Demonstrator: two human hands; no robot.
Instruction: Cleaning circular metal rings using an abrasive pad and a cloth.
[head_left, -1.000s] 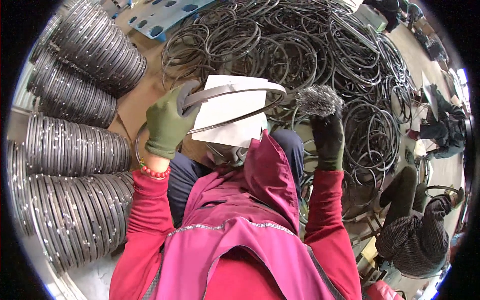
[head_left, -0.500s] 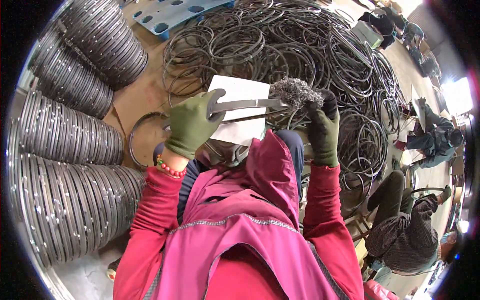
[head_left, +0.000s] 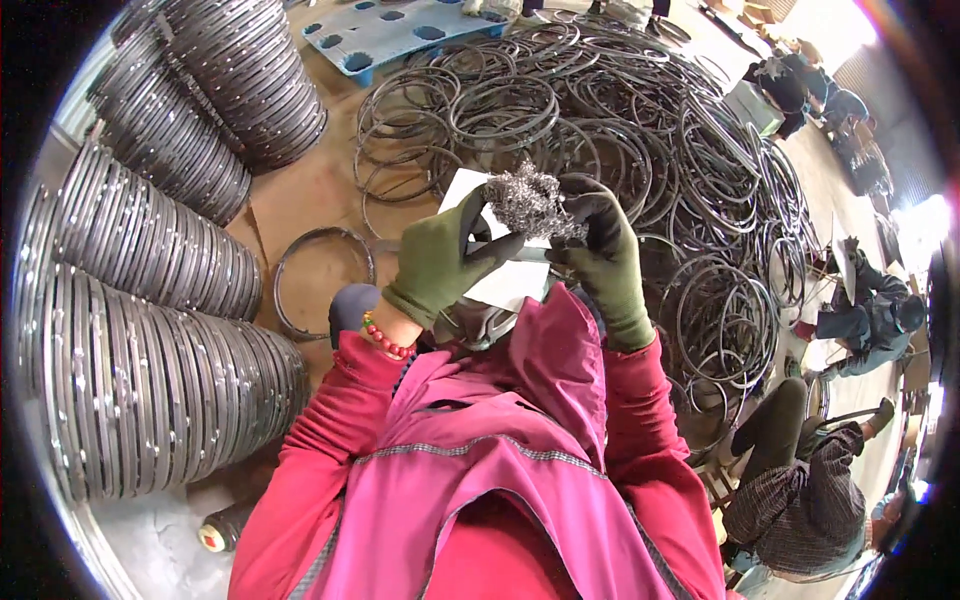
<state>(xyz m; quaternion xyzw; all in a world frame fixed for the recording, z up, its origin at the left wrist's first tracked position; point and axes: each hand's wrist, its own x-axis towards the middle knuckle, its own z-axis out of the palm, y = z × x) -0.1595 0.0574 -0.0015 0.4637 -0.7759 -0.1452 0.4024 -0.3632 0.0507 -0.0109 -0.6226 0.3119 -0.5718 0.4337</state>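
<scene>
A tangled grey wad of steel wool [head_left: 528, 203] is held up in front of me between both hands. My left hand [head_left: 440, 258], in a green glove with dark fingertips, grips its left edge between thumb and fingers. From the other side, my right hand [head_left: 608, 255], gloved the same way, pinches the wad's right end. Behind and below it lies a white sheet or board [head_left: 508, 286], partly covered by the hands. A single dark metal hoop [head_left: 281, 268] lies on the floor left of my knees, apart from my hands.
Tall stacks of metal hoops [head_left: 170, 390] line the left side. Ahead spreads a wide heap of loose hoops [head_left: 620, 110], with a blue plastic pallet [head_left: 390, 30] beyond. Other people sit working at the right, one in a dark checked top [head_left: 810, 500].
My left hand has let go of the flat metal hoop and now holds the steel wool. My right hand has come inward with the wool, and the view has shifted slightly.
</scene>
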